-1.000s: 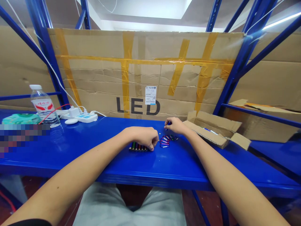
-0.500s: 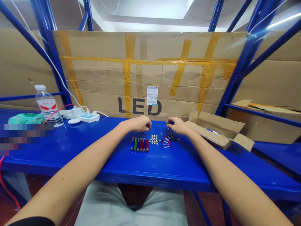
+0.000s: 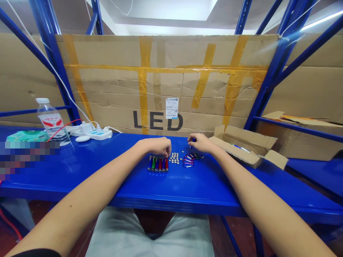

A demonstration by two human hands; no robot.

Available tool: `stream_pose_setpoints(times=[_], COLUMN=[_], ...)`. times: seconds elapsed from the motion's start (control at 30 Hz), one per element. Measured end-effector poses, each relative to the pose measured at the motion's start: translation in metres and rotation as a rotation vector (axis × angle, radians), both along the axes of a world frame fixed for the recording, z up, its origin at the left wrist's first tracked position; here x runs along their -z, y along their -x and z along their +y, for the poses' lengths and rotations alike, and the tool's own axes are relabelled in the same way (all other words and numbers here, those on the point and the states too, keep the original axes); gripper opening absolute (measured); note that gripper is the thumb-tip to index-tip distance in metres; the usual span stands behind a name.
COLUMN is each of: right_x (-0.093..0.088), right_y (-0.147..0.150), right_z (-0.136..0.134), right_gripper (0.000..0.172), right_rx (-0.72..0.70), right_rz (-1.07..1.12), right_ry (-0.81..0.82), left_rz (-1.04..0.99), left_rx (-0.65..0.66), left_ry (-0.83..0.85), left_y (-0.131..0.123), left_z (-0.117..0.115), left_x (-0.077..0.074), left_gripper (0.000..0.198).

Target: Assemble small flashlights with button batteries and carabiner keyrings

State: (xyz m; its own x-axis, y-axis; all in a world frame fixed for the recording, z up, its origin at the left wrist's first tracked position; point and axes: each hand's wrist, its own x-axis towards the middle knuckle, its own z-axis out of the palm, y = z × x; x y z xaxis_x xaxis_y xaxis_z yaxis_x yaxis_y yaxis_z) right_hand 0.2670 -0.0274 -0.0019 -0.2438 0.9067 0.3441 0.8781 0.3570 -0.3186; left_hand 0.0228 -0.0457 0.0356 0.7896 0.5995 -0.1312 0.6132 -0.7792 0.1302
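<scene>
Head view shows, on the blue table (image 3: 193,185) beside the open cardboard box (image 3: 233,152), the left hand (image 3: 161,146) with fingers curled, how closely and on what I cannot tell, and the right hand (image 3: 199,142) pinching a blue piece (image 3: 193,140), not yet set down. Laying-out otherwise looks largely done: six metallic tubes (image 3: 160,165) lie in a row, carabiners (image 3: 188,165) fan out, silver discs (image 3: 174,157) cluster between.

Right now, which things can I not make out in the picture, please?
All in the head view:
What, if anything, the left hand holds: the back of the hand hides its grip.
The dark blue item in the right hand: mostly covered by fingers.
Floor of the open box: partly hidden by its near side.
Fine print on the label: too small.
Left-edge patch: pixelated.
</scene>
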Motion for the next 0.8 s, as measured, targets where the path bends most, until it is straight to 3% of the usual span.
stream_pose_setpoints(times=[0.67, 0.8], right_x=[-0.001, -0.004], right_y=[0.0, 0.004], right_z=[0.0, -0.005], right_gripper=[0.011, 0.015], right_rx=[-0.009, -0.057], right_rz=[0.004, 0.034], right_ry=[-0.006, -0.036], left_rz=[0.006, -0.07], left_rx=[-0.016, 0.027], left_ry=[0.04, -0.053], left_y=[-0.001, 0.001], left_z=[-0.006, 0.003], left_x=[-0.007, -0.004], left_gripper=[0.02, 0.021])
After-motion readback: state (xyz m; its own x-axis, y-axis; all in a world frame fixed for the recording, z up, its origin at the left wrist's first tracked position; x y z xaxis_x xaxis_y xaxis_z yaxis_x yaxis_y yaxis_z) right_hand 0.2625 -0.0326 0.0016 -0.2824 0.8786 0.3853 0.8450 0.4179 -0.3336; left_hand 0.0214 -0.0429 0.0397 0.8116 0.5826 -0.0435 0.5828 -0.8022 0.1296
